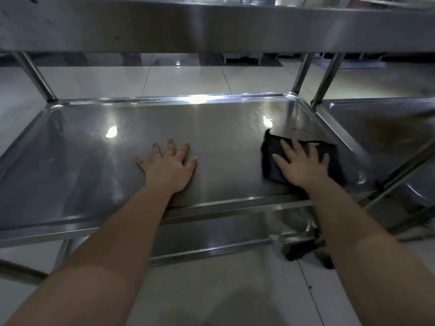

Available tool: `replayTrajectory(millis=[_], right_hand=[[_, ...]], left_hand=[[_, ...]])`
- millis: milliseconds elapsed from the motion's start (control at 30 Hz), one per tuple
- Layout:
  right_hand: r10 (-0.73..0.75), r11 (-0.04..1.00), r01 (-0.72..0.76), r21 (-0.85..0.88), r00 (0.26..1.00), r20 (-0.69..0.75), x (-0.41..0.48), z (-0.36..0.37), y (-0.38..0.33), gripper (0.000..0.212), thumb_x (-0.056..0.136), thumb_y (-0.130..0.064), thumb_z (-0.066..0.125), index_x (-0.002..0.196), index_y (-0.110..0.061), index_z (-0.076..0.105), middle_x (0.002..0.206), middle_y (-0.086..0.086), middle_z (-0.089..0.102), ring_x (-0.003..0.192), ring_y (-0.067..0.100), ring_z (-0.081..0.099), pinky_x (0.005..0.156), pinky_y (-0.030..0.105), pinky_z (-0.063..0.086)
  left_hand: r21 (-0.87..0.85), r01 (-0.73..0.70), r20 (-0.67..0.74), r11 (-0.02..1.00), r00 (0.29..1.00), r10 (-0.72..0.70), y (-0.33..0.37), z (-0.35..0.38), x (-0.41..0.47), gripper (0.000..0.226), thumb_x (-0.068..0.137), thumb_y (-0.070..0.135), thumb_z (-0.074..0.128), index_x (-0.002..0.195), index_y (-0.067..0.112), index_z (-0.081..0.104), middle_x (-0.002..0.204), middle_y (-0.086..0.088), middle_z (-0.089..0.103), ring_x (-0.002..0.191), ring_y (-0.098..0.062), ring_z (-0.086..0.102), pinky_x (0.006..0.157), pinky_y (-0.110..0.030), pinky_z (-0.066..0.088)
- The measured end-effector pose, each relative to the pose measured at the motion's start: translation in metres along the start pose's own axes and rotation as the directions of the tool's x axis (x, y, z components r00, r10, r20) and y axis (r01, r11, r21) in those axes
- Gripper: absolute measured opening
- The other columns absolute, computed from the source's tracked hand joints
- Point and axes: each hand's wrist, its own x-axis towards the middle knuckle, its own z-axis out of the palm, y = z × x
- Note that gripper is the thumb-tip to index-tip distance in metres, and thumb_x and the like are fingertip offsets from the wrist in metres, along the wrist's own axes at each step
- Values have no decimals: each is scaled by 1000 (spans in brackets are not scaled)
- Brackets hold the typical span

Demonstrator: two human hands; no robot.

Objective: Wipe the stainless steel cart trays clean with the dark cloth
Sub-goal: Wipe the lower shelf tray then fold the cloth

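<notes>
A shiny stainless steel tray [77, 147] of the cart lies in front of me, under the steel edge of an upper tray [211, 24]. My left hand [168, 164] rests flat on the tray's middle with fingers spread and nothing under it. My right hand [302, 164] presses flat on the dark cloth [334, 161], which lies folded near the tray's right end. A lower tray [211, 238] shows beneath the front rim.
Steel posts [35, 76] stand at the tray's corners. A second steel cart tray [381, 128] stands close on the right, with its own post [327, 78]. A black caster wheel [303, 250] sits on the pale tiled floor [188, 78].
</notes>
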Motion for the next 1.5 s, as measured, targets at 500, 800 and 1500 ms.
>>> replayTrajectory(millis=[500,800,1500], right_hand=[[60,998,-59,-16,995,79,-15,-15,84,67,89,-75,19,149,-52,0,162,-17,-7,149,25,-6,116,58,-3],[-223,974,225,-21,972,69,-77,14,-55,70,89,-76,14,151,-48,-2,162,-13,-9,148,30,-13,114,59,-9],[-391,659,677,328,681,-620,-179,-25,48,40,77,10,56,112,-6,69,103,3,69,98,16,63,89,23,45]], left_hand=[[-20,-2,44,1000,999,3,-2,-2,-1,65,90,73,8,150,50,-2,163,11,-7,150,-29,-5,106,-74,0],[24,-26,-6,999,1000,26,6,-13,-12,59,97,63,18,152,44,11,164,8,-6,149,-33,-6,107,-72,0],[-346,-818,-664,460,560,496,84,-24,-153,31,92,18,57,123,22,63,110,9,68,95,-5,60,83,-6,38]])
